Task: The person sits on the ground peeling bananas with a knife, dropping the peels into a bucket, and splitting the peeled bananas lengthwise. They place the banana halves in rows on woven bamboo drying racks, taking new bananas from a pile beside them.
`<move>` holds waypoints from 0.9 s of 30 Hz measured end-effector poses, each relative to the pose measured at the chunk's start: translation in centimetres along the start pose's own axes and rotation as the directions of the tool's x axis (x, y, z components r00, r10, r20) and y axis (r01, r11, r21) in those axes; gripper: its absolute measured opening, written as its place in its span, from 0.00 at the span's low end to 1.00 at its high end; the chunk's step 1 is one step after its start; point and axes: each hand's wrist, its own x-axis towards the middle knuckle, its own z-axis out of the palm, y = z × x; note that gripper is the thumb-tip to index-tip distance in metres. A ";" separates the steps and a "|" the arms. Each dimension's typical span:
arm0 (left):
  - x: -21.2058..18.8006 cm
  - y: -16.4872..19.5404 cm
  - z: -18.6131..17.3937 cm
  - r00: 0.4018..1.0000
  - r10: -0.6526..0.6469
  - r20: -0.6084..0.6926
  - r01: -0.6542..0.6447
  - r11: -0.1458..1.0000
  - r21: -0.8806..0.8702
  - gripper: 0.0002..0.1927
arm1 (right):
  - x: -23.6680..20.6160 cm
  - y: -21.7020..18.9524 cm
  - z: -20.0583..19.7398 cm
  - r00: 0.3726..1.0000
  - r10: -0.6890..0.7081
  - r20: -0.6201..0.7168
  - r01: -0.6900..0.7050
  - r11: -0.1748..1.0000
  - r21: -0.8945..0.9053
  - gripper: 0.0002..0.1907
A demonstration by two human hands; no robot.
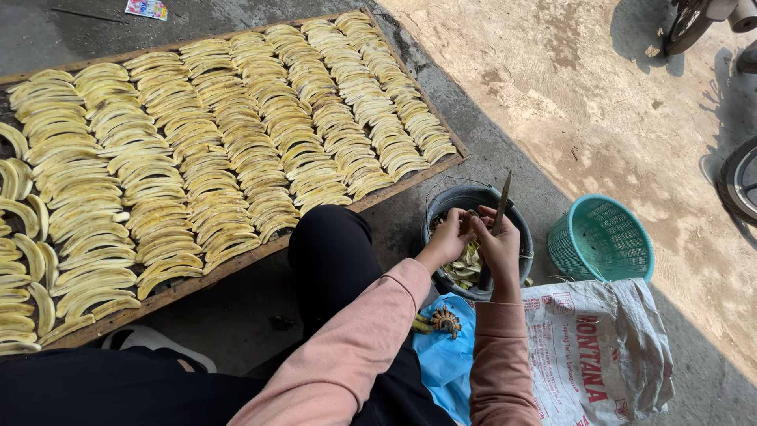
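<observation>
My left hand [448,239] and my right hand [499,244] meet over a dark bucket [516,211] that holds banana peels [467,270]. The right hand grips a knife [501,201] with its blade pointing up. The left hand holds a small dark-skinned banana [467,222] against the knife; most of it is hidden by the fingers. Both sleeves are pink.
A long wooden tray [398,185] with several rows of peeled banana slices [205,150] lies at left. A teal plastic basket [601,238] stands right of the bucket. A white sack [599,347], a blue bag [445,359] and a banana stub [443,321] lie near. Wheels [740,180] at right.
</observation>
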 end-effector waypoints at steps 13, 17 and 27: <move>-0.9 0.6 0.4 0.991 0.125 -0.048 -0.121 0.989 0.090 0.19 | -1.6 -3.1 1.5 0.968 -0.243 -0.054 0.208 0.907 -0.365 0.05; -1.2 0.7 0.7 0.995 0.100 -0.009 -0.099 0.992 0.079 0.18 | -1.1 -2.7 1.1 0.962 -0.256 -0.095 0.199 0.896 -0.397 0.02; 0.5 1.1 -0.7 0.955 0.103 -0.278 -0.113 0.993 -0.019 0.21 | 0.8 1.8 -2.6 0.939 -0.151 -0.309 0.070 0.964 -0.258 0.07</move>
